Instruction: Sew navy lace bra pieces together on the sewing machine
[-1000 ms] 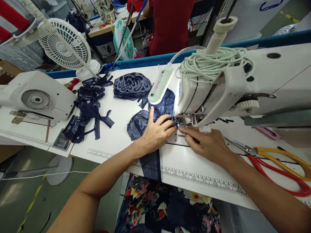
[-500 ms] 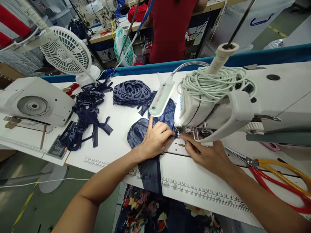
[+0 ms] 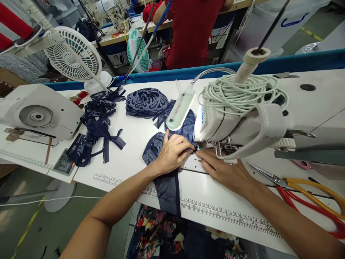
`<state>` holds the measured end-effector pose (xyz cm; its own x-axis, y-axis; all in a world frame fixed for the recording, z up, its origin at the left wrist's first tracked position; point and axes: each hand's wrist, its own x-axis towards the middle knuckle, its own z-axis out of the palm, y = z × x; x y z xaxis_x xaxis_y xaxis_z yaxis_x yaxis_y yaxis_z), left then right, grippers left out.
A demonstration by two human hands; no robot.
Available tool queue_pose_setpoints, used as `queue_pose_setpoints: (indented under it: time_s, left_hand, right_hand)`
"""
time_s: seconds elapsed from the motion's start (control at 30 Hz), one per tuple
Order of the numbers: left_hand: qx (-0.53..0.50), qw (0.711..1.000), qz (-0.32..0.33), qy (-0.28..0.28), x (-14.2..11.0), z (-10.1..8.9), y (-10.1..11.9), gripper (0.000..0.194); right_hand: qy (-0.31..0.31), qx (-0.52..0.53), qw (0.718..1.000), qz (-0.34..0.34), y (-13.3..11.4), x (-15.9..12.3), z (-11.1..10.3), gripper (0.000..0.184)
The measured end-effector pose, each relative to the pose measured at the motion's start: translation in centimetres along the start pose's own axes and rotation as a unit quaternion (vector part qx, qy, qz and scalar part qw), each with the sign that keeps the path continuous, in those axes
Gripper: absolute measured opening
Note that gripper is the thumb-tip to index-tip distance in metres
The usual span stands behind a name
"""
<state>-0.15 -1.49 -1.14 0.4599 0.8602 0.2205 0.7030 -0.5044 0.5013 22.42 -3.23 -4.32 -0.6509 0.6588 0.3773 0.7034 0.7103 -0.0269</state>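
My left hand (image 3: pixel 172 151) lies curled on a navy lace fabric piece (image 3: pixel 155 145), its fingertips pressing the cloth at the presser foot (image 3: pixel 201 145) of the white sewing machine (image 3: pixel 242 115). My right hand (image 3: pixel 223 169) rests on the table right of the needle, fingers pinched on the same fabric's edge. A navy strip of this piece hangs over the table's front edge (image 3: pixel 168 190). The needle area is partly hidden by the machine head.
A stack of navy lace cups (image 3: pixel 147 102) and a heap of navy straps (image 3: pixel 97 122) lie to the left. Red and yellow scissors (image 3: pixel 304 189) lie at the right. A white fan (image 3: pixel 74 57), a second machine (image 3: pixel 37 111) and a person in red (image 3: pixel 194 28) are behind.
Both hands have crept slightly left and closer together at the presser foot. The view has shifted a little; the fabric stays under the foot.
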Motion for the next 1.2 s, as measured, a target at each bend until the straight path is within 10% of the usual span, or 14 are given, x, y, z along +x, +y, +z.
queue_pose_setpoints:
  time_s: [0.33,1.2]
  left_hand:
    - [-0.012,1.0,0.001,-0.009,0.1,-0.3,0.0,0.014]
    - [0.162,0.969,0.153,0.103,0.1,0.6,-0.4,0.019]
  right_hand:
    - [-0.087,0.02,0.996,0.029,0.0,-0.9,-0.5,0.046]
    - [-0.033,0.024,0.998,0.045,0.0,-0.6,-0.7,0.035]
